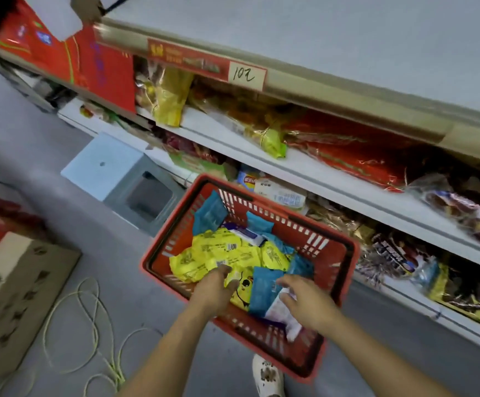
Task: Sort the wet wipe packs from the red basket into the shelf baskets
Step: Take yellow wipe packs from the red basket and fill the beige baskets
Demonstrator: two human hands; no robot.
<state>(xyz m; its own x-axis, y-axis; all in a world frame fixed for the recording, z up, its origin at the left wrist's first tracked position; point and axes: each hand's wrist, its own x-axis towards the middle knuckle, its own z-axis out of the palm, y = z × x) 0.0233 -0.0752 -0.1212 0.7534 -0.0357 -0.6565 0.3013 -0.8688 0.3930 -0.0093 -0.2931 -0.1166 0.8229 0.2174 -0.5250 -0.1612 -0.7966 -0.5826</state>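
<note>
Picking inside red basket (290, 222) | left grip (215, 290) curled over yellow pack (241, 286), clamped or not I cannot tell | right grip (307, 305) apart above white pack (278, 313) | best: pinch one pack each, lift clear of blue pack (263, 290) between.

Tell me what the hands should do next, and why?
Probably the right hand should close on the white pack just under its spread fingers and lift it out. The red basket holds many packs to sort, and the left hand rests on the yellow packs.
</note>
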